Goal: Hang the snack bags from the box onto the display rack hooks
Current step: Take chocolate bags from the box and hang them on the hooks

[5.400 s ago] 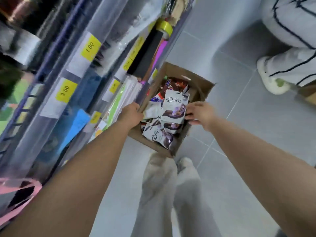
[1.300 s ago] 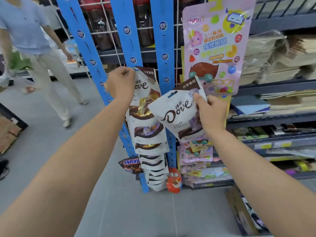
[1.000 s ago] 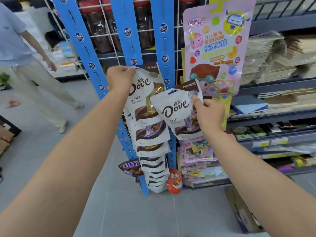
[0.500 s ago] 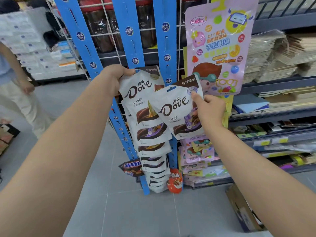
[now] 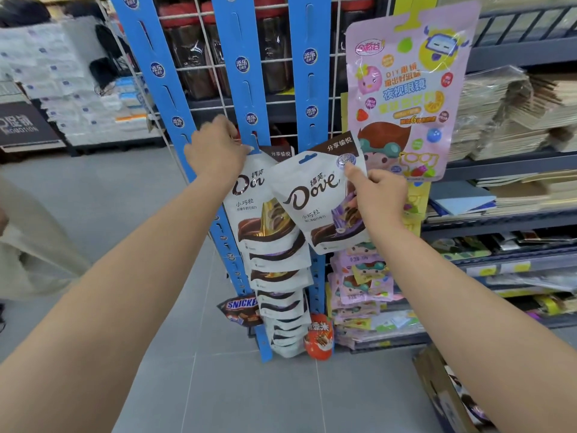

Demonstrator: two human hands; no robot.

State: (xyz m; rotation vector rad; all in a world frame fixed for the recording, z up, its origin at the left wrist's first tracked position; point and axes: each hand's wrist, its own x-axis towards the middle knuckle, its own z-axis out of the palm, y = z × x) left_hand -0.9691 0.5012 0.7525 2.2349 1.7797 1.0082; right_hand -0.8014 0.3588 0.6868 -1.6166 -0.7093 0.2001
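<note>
Snack bags (image 5: pixel 318 201) — one gripped in each of the hands (image 5: pixel 377 195)

I read the front Dove bag (image 5: pixel 318 201) as smooth plastic film with a soft satin sheen. The rear Dove bag (image 5: pixel 249 195) beside it is the same, though its printed gold swirl is shinier. The blue hanging strips (image 5: pixel 243 64) look like matt moulded plastic, and the grid (image 5: pixel 278 60) behind them is thin white-coated wire. The big pink pouch (image 5: pixel 409 89) is glossy and catches glare. The floor tiles (image 5: pixel 187 385) are grey, smooth and dull. The box (image 5: pixel 437 379) is plain brown cardboard. The shelf stacks (image 5: pixel 490 110) seem to be paper under crinkled clear wrap, though blur leaves me unsure.
</note>
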